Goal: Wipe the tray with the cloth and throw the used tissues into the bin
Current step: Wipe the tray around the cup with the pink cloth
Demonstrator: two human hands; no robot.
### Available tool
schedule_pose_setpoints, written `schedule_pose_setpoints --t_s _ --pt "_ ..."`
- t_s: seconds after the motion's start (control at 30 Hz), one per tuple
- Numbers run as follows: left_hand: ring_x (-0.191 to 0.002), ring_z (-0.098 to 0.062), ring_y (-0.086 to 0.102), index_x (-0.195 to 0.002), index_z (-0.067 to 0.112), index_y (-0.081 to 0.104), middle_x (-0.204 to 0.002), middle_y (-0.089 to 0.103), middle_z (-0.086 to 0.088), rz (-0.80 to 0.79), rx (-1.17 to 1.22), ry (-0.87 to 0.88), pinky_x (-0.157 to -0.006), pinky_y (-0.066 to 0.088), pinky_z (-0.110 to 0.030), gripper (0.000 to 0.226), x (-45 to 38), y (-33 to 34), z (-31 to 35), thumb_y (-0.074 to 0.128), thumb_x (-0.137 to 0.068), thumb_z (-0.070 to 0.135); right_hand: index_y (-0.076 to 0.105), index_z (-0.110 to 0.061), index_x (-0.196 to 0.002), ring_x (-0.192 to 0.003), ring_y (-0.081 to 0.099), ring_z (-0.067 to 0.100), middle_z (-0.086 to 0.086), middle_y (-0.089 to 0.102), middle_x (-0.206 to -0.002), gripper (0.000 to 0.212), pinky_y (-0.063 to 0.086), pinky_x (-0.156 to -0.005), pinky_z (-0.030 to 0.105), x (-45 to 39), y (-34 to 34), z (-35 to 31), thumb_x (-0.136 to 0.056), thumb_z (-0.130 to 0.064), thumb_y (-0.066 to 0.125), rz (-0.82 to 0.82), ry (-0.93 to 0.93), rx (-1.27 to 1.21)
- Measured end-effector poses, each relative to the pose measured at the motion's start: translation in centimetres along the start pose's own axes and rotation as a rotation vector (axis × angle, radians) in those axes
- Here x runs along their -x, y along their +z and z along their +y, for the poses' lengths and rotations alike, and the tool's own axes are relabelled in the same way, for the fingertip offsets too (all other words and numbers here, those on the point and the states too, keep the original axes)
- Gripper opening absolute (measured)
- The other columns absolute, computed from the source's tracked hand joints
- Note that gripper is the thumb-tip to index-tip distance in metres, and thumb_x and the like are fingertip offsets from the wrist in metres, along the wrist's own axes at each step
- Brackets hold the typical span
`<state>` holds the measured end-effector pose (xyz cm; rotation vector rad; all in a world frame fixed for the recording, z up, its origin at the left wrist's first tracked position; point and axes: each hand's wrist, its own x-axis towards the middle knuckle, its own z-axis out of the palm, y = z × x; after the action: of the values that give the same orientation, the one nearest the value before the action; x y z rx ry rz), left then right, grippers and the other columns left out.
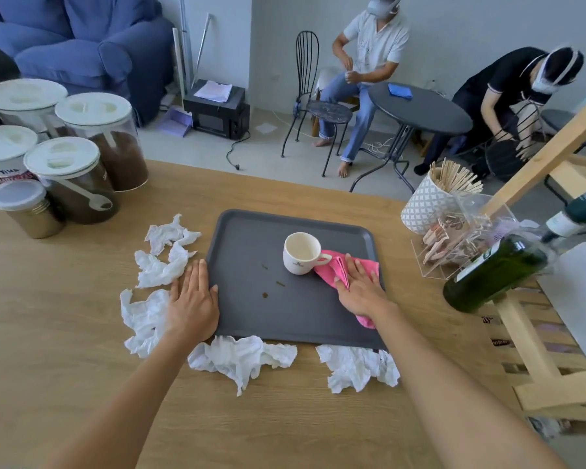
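Two bare hands work a dark grey tray (251, 319) on a wooden tabletop (82, 384), seen from the head camera. Right hand (361, 289), its grip flat and open, presses a pink cloth (329, 269) onto the tray's right side, just beside a white cup (300, 253) whose handle touches the cloth. Left hand (193, 299), also flat and open, rests on the tray's left rim, gripping nothing. Three small brown marks (271, 282) lie left of the cloth, between the hands, so the wipe would likely sweep leftward, with the right hand nearer. Five crumpled white tissues (241, 360) ring the tray: three at its left, two along its near edge. No bin is visible.
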<state>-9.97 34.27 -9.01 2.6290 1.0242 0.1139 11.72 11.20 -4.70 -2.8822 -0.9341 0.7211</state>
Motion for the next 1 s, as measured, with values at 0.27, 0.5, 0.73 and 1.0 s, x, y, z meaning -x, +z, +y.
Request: schedule_pose_setpoints --t_s 0.27,0.5,0.73,1.0 --pt "-0.151 -0.018 0.001 -0.152 0.006 -0.002 -0.163 0.003 -0.005 0.008 0.078 -0.011 -0.125 0.004 -0.039 0.057 0.2 0.3 0.0 0.018 -0.103 0.025 -0.005 -0.03 -0.151 -0.149 -0.009 0.015 -0.004 -0.01 -0.162 0.056 -0.008 -0.122 0.041 -1.2 1.8 0.6 -0.101 -0.042 0.018 0.193 -0.032 0.029" --pt "-0.151 -0.014 0.003 -0.153 0.01 0.003 -0.163 0.006 -0.002 0.061 0.135 -0.028 -0.125 0.004 -0.036 0.056 0.3 0.3 0.1 0.021 -0.102 0.023 -0.011 -0.03 -0.151 -0.148 -0.015 0.015 -0.005 -0.017 -0.16 0.064 -0.008 -0.122 0.038 -0.6 1.4 1.6 -0.1 -0.044 0.025 0.089 -0.087 0.055" --pt "-0.151 -0.015 0.001 -0.154 0.015 0.0 -0.163 0.003 0.001 0.046 0.14 -0.011 -0.125 0.002 -0.038 0.055 0.3 0.3 0.2 0.018 -0.102 0.021 -0.017 -0.034 -0.148 -0.147 -0.02 0.017 -0.001 -0.024 -0.158 0.07 -0.009 -0.121 0.041 2.5 2.3 1.5 -0.098 -0.03 0.031 0.01 -0.086 0.064" --pt "-0.151 -0.014 0.001 -0.154 0.013 0.002 -0.163 0.005 0.002 0.066 0.2 -0.053 -0.125 0.002 -0.038 0.056 0.3 0.4 0.6 0.018 -0.1 0.014 -0.03 -0.053 -0.126 -0.145 -0.025 0.019 -0.002 -0.029 -0.155 0.066 -0.011 -0.12 0.045 5.9 3.6 -0.8 -0.101 -0.032 0.028 -0.067 -0.217 0.08"
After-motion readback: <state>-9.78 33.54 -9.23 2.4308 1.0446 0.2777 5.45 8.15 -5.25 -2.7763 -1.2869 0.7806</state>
